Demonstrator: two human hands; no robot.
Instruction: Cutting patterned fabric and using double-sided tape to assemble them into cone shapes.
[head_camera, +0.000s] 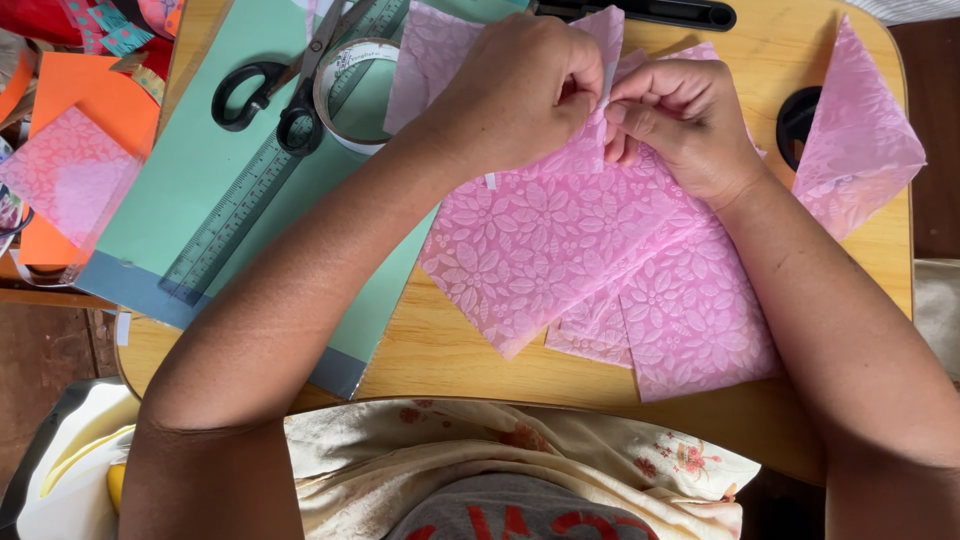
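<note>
Upper centre of frame, left hand (520, 95) and right hand (680, 125) both pinch the pink embossed sheet (545, 245) on the table (450, 350); it looks light, thin, floppy, best held at its edge.

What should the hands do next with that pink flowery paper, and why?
Probably press the pinched edge down flat to finish a fold. The left hand and right hand both pinch the top edge of one pink paper square, fingertips meeting, while the rest of it lies on other pink sheets on the wooden table.
</note>
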